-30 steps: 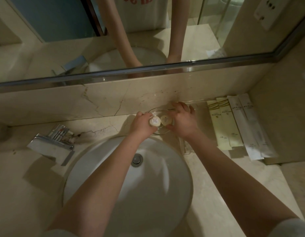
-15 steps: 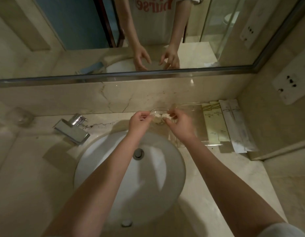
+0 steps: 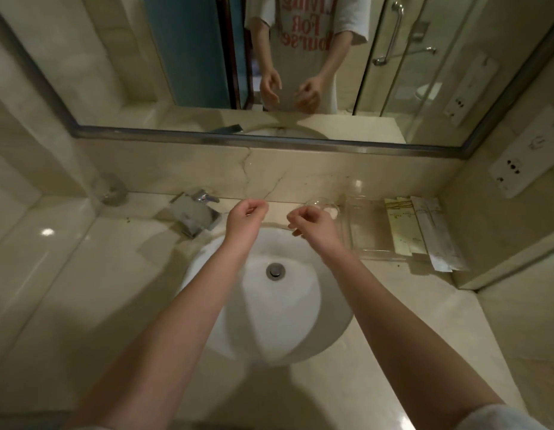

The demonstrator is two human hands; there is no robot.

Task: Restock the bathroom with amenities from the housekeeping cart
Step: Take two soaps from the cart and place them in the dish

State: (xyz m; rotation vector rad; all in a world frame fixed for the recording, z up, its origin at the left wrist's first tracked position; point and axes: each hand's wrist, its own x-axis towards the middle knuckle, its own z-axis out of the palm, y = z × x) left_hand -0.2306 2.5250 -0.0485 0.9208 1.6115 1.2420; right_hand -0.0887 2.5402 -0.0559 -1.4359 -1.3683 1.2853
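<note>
Both hands hover empty over the sink's (image 3: 269, 305) back rim, left hand (image 3: 242, 219) and right hand (image 3: 313, 225) loosely curled. Right of the sink, amenity packets (image 3: 424, 231) lie beside a clear tray (image 3: 365, 228); a glass dish (image 3: 324, 206) sits behind the right hand.

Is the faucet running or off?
Off: no stream falls from the faucet into the sink, and the basin looks dry.

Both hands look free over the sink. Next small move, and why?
Probably pull both hands back and turn toward the cart for the next amenity. The left hand and right hand hang loosely curled above the sink and hold nothing. The glass dish sits behind the right hand, which is clear of it, and the sachets lie in a row by the wall.
</note>
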